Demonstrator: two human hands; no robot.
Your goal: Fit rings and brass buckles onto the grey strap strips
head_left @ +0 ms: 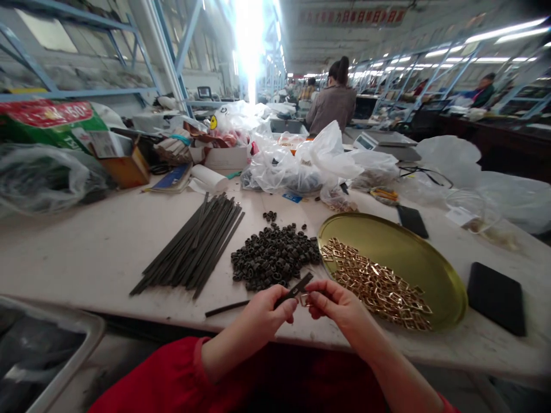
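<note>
My left hand pinches a dark strap close to its end, and the strap's tail runs out to the left over the table edge. In my right hand a small metal buckle is held between thumb and fingers, right beside the strap's end. Whether the buckle is threaded on the strap I cannot tell. Just beyond my hands lies a heap of small black loops. Left of it is a stack of dark straps. Many gold buckles lie on a gold oval tray to the right.
Two dark flat objects lie around the tray's right side. Plastic bags, a paper roll and boxes line the table's back. A bin stands at the lower left. A person sits farther off, facing away.
</note>
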